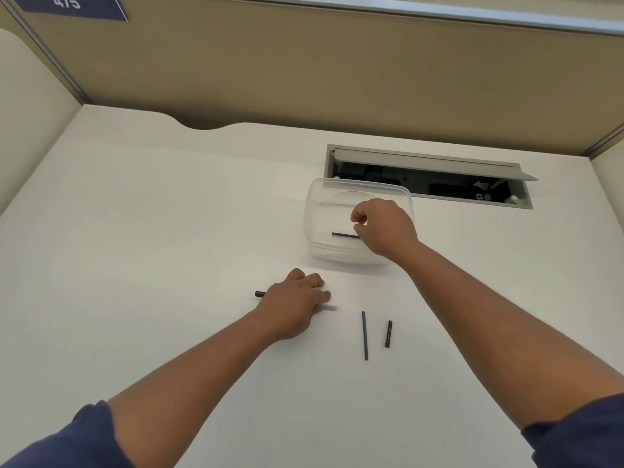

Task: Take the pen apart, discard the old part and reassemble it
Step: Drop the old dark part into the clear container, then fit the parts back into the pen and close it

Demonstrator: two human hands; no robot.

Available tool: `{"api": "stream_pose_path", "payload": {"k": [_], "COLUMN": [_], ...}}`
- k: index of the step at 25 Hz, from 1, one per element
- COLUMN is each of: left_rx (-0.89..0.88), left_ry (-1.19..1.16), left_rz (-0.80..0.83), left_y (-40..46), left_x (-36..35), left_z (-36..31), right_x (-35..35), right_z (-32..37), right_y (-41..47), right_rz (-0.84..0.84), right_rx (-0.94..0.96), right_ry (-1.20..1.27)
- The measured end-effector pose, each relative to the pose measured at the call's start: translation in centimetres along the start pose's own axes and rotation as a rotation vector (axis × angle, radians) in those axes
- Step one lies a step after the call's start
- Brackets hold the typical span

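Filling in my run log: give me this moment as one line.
right hand: over clear tub, at blue refill | left hand: on pen barrel | desk: second refill, black piece

A white table (152, 204) fills most of the view, its far edge cut with a curved notch (202, 125). Behind the notch rises a tan partition (304, 69) topped by a grey rail (439, 11). Left of the notch a pale side panel (30, 106) meets the partition at a grey post (50, 59); above it hangs a blue sign (72, 5) with white digits. Right of the notch, a grey cable hatch (429, 175) is set into the table, its lid (439, 163) propped open over a dark cavity. The light is soft and even.
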State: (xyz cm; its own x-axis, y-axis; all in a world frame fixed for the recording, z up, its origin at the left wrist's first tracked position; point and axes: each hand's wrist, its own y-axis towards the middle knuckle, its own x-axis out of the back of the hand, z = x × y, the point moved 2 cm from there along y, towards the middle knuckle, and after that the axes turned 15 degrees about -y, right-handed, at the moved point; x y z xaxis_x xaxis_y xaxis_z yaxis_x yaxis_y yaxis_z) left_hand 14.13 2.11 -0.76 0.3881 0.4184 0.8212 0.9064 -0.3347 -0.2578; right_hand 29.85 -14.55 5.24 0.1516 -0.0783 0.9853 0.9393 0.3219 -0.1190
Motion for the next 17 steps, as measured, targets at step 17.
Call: {"api": "stream_pose_path", "payload": {"k": [17], "left_rx": [-0.041], "left_ry": [-0.07], "left_rz": [-0.115], "left_y": [-6.0], "left_x": [0.5], "left_z": [-3.2], "right_x": [-4.1], "right_z": [0.1], "right_y": [-16.9], "right_rz": [0.142], "right_rx": [-0.126], "right_ry": [0.002]}}
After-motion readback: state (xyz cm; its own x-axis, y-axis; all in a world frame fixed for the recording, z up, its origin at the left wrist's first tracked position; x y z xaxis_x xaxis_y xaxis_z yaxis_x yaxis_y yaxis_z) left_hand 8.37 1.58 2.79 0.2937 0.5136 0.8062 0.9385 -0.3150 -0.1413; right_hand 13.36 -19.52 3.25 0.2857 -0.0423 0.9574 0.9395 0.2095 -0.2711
